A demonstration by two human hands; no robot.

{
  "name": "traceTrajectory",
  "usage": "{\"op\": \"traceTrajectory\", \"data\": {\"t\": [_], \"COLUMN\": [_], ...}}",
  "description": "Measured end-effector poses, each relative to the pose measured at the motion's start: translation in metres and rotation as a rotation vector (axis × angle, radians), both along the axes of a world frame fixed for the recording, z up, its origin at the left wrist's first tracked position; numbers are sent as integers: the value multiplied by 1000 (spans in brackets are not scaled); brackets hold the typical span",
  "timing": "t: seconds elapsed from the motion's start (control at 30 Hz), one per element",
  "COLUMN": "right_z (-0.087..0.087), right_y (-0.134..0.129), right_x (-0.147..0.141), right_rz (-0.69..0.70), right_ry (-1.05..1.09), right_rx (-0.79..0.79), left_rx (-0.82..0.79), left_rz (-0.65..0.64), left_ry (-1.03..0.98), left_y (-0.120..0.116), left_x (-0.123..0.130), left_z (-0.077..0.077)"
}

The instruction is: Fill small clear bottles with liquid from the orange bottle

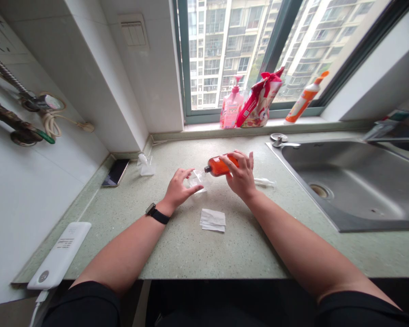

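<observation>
My right hand (241, 175) is wrapped round an amber-orange bottle (218, 166), tipped nearly flat with its uncapped black-threaded neck pointing left. Just below and left of the neck is a small clear container (198, 181), which my left hand (181, 188) grips between thumb and fingers. Whether any liquid is running out is too small to tell. Folded white tissue (213, 220) lies on the counter nearer to me, between my forearms. A thin item in clear wrapping (264, 182) lies beyond my right wrist.
On the green speckled counter (122, 227) are a phone (116, 172), a clear cup with crumpled white tissue (145, 164) and a white power bank (59, 254). A steel sink (361, 181) is at right. A pink pump bottle (231, 108), red bag (261, 102) and orange-white bottle (303, 104) line the windowsill.
</observation>
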State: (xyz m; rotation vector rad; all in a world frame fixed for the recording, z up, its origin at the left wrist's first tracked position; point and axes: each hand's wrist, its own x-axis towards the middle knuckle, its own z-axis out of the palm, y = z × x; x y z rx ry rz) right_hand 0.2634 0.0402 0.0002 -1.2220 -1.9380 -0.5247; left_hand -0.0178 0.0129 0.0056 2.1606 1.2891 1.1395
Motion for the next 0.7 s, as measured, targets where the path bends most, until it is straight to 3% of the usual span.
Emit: {"op": "traceTrajectory", "data": {"t": [0.7], "right_z": [3], "right_y": [-3], "right_x": [-1], "right_rz": [2], "right_ry": [19], "right_rx": [-23], "left_rx": [-23], "left_rz": [9], "left_ry": [7], "left_y": [-2], "left_x": [1], "left_z": [2]}}
